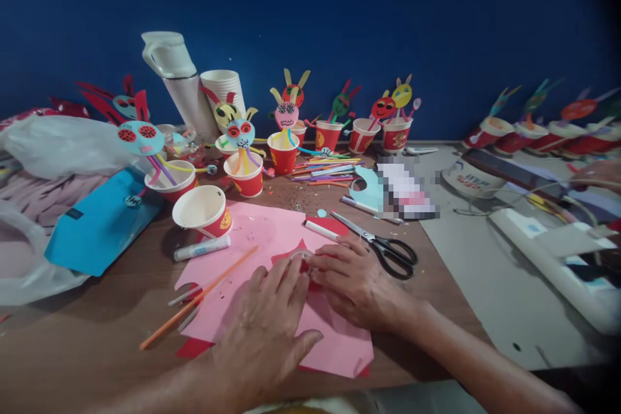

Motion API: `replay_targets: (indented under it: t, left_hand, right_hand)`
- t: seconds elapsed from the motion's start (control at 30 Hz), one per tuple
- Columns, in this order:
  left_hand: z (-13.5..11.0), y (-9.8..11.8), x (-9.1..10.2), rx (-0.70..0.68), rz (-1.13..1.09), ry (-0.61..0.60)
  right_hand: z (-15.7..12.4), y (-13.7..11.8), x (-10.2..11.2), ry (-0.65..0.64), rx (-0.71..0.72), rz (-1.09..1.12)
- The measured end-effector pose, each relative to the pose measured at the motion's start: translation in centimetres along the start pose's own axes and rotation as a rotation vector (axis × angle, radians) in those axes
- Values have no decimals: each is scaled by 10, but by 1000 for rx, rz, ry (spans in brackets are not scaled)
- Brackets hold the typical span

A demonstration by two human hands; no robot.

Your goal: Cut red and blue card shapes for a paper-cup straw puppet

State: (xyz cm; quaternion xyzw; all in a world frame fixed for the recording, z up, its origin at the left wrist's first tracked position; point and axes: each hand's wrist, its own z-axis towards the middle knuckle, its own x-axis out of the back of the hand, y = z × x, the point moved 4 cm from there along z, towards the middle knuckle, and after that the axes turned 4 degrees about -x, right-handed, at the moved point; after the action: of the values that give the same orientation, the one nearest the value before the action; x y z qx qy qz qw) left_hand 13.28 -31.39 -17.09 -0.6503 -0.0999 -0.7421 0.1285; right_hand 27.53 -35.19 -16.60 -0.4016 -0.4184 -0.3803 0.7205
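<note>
My left hand (264, 320) lies flat on a pink paper sheet (252, 239), fingers stretched toward a small red paper cut-out (301, 259). My right hand (352, 278) rests beside it, its fingertips pressing the same red piece from the right; whether it pinches anything is hard to see. Black-handled scissors (383, 244) lie just right of my right hand. A white marker (321, 229) and an orange straw (198, 297) lie on the pink sheet. A tipped red paper cup (204, 212) and a glue stick (201, 248) sit at its upper left.
Red cups with paper faces on straws (284, 142) line the back against a blue wall. Loose coloured straws (325, 171), a white cup stack (223, 87), a blue paper bag (97, 220) and plastic bags (29, 259) lie around. Grey mat (485, 272) at right.
</note>
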Motion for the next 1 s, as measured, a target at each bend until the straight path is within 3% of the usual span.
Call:
replay_targets:
  t: [0.27,0.5,0.7,1.0]
  left_hand:
    - [9,-2,6,28,-64,-48]
    - [13,-3,13,-11,-56,-42]
    - [13,-2,13,-13,-34,-66]
    - [9,-5,1,-7,-28,-15]
  right_hand:
    - [2,8,5,-31,-4,103]
    - [-19,44,52,233,-271,121]
    - [-37,59,55,122,-456,-61]
    - [-34,72,49,99,-529,-233]
